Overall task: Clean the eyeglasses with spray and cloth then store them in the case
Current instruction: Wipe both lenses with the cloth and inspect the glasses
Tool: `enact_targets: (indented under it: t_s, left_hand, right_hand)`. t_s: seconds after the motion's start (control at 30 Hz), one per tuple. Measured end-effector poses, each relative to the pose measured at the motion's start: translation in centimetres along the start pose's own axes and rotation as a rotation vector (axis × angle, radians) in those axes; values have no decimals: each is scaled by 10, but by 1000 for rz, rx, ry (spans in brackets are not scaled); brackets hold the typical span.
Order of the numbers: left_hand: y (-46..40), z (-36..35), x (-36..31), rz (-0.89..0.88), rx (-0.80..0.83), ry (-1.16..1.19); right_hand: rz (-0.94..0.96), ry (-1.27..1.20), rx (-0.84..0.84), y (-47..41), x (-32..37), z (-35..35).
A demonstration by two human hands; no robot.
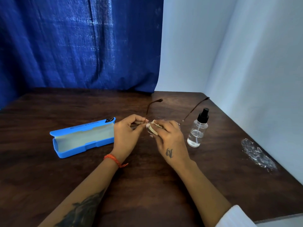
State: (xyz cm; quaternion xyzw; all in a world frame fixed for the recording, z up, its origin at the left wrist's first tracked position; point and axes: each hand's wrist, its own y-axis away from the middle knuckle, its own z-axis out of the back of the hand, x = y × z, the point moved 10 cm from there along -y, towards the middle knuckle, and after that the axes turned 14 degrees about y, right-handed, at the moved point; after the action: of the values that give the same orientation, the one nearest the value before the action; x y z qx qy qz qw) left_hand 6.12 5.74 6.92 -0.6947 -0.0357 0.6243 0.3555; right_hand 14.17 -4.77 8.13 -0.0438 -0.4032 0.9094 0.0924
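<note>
Eyeglasses (191, 110) between hands: left hand (127, 135) pinches, right hand (170, 136) wipes.

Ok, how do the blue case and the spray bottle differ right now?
The blue case lies flat on the table with its lid open, left of the hands; the spray bottle stands upright, capped by its black nozzle, to their right. The case is opaque with a pale lining; the bottle is clear and shows a little liquid at the bottom. Neither hand touches either one.

eyeglasses (193, 110): 1; cloth (153, 128): 1; spray bottle (197, 130): 1; case (82, 138): 1; hands: 2
</note>
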Motion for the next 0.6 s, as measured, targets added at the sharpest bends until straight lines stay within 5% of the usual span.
enact_targets:
  t_s: [0.3, 0.6]
  left_hand:
    - [6, 4, 1, 30, -50, 100]
    - [7, 8, 14, 92, -119, 205]
  right_hand:
    - [-10, -33, -144, 3, 0, 18]
    - [-11, -3, 4, -1, 13, -2]
